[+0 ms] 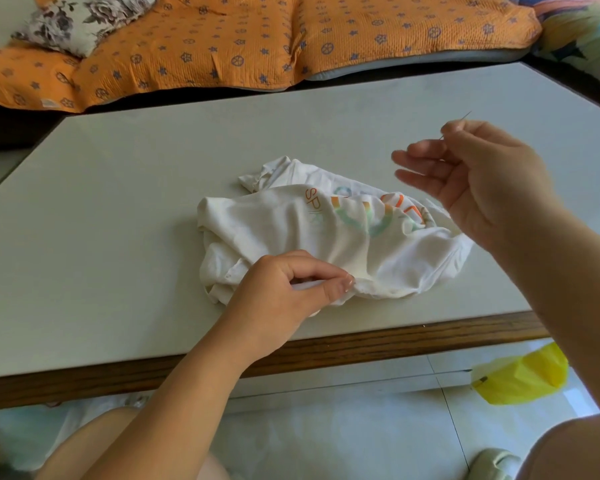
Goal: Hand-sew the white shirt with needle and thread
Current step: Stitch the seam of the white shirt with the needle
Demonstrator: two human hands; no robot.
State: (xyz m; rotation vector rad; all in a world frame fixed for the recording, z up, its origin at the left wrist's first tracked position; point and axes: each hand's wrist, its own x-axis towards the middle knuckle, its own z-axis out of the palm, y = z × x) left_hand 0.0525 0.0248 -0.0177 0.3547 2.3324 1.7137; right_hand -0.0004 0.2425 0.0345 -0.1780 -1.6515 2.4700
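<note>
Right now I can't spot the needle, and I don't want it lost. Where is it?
In the head view, the needle is pinched in the raised right hand, upper right, above the table beyond the white shirt.

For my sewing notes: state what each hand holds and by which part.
The right hand pinches the needle near its lower end between thumb and forefinger, raised above the table. The left hand pinches the white shirt at its near edge.
</note>
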